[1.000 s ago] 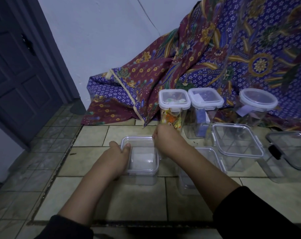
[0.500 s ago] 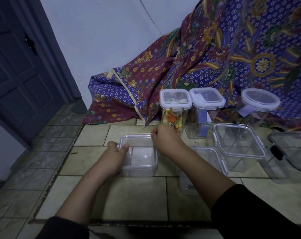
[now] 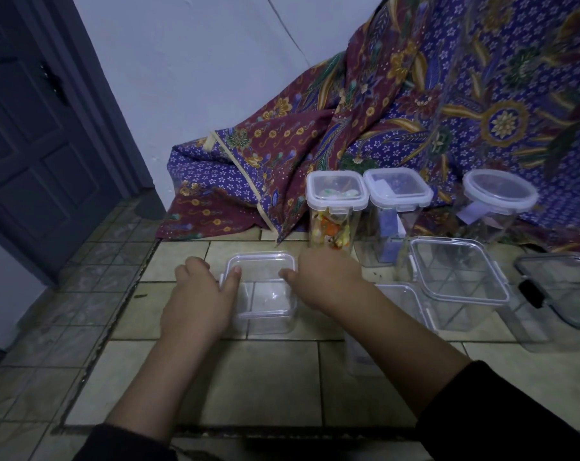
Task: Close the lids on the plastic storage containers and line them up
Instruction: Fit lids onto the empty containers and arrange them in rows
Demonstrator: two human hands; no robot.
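Both hands' grip, left hand and right hand, clasps the clear, square, rounded-corner plastic container.

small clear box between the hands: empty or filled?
Empty. The small clear box shows only floor tile through its lid and walls; left hand and right hand rest on its sides.

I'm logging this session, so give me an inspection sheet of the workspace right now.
Surface: beige tiled floor, bare in front.
Job's things: small clear square plastic container with lid on; tall clear container of colourful items, lidded; tall clear container, lidded; round-lidded clear jar; large clear square container, lidded.
Clutter: nothing seen.
Hands: left hand and right hand pressing the small container's sides.
Cables: nothing seen.
Surroundings: purple-and-maroon batik cloth; dark door; pale wall.
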